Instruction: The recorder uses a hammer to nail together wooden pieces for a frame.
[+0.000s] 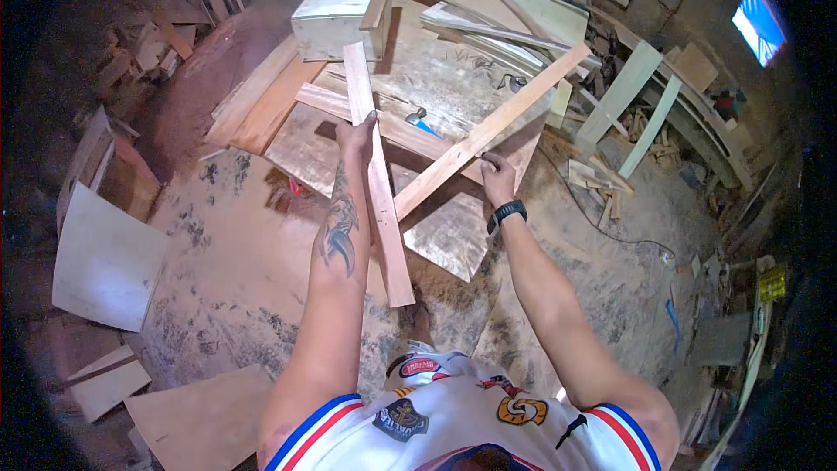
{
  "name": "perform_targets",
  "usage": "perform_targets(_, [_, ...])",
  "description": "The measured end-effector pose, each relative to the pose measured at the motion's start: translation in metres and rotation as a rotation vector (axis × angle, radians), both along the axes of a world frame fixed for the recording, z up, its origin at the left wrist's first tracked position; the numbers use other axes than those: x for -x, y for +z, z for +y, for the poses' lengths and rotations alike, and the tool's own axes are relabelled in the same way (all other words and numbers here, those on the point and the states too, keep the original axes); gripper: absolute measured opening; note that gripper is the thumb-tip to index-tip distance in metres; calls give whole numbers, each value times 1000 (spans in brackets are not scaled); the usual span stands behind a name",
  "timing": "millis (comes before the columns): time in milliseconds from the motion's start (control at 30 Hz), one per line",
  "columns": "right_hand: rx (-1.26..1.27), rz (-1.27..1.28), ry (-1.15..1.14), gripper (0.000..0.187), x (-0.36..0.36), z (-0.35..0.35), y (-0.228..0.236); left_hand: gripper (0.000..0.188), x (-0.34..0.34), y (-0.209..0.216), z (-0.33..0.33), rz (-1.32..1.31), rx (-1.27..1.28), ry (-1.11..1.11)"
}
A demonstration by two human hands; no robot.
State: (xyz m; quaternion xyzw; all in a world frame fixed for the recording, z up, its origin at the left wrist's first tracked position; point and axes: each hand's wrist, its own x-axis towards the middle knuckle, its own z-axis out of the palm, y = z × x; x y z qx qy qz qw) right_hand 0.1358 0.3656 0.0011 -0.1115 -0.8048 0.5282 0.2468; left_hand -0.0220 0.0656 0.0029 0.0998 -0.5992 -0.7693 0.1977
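Three long wooden planks lie across one another in a rough A shape over the work surface. My left hand (357,138) is closed around the left plank (384,209), whose near end juts toward me. At the crossing on the right, my right hand (500,181) has its fingers curled at the edge of the diagonal plank (523,106); its exact grip is partly hidden. Beneath both runs the crosspiece plank (403,134). Behind the crosspiece lies a hammer (421,120) with a blue handle.
A wooden box (336,35) stands on the board worktop (449,240) at the far left. Stacked boards (488,39) fill its far side. A dark cable (602,228) trails over the dusty floor at right. Loose panels (113,257) and offcuts lie around.
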Motion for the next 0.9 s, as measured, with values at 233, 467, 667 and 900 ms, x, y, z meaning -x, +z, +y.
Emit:
perform_targets(233, [64, -160, 42, 23, 25, 24, -15, 44, 23, 11, 33, -398, 190, -143])
perform_targets(467, [1, -178, 5, 23, 40, 52, -15, 60, -137, 45, 117, -233, 1395, -232])
perform_targets(667, [77, -300, 73, 22, 45, 57, 0, 57, -134, 26, 110, -204, 1574, -279])
perform_targets(900, [124, -306, 89, 23, 83, 103, -53, 43, -130, 131, 52, -22, 1243, -407])
